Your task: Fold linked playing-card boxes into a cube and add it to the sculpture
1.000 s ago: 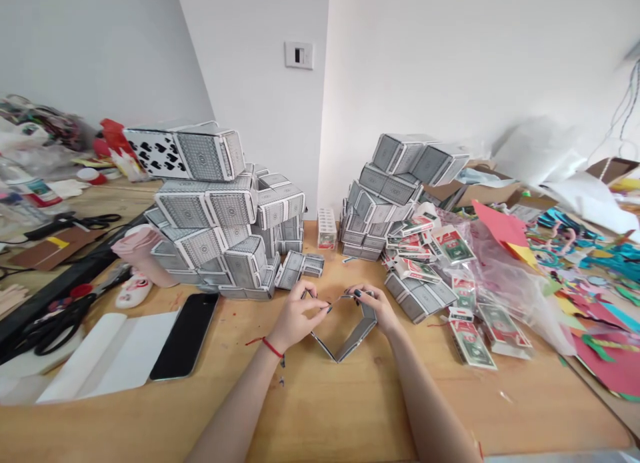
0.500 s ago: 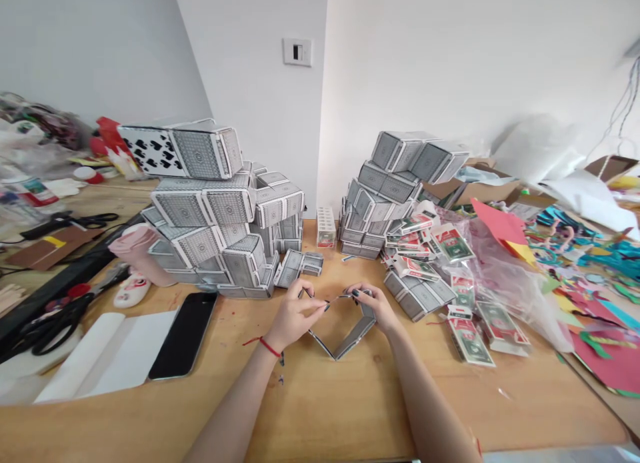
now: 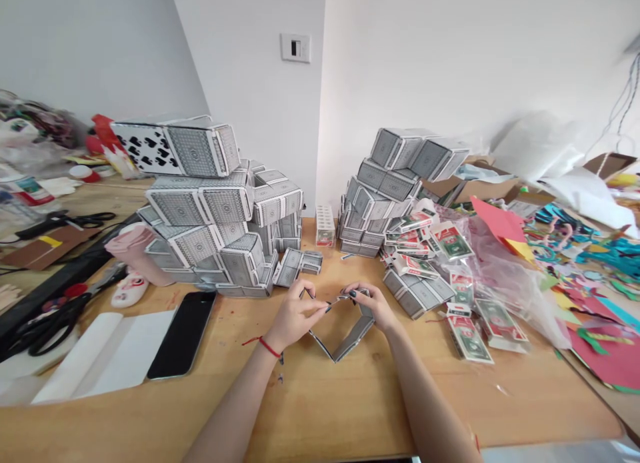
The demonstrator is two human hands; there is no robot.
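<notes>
On the wooden table, both of my hands pinch a band of folded grey-backed playing cards bent into an open, roughly heart-shaped loop. My left hand, with a red thread at the wrist, is closed on the loop's upper left part. My right hand is closed on its upper right part. The loop's lower point rests on the table between my wrists.
A pile of grey card boxes stands at the left rear, a second pile at the right rear. Card packs lie to the right beside coloured paper scraps. A black phone, white sheet and scissors lie left.
My hands and the card loop have barely shifted; only the view has tilted slightly.
</notes>
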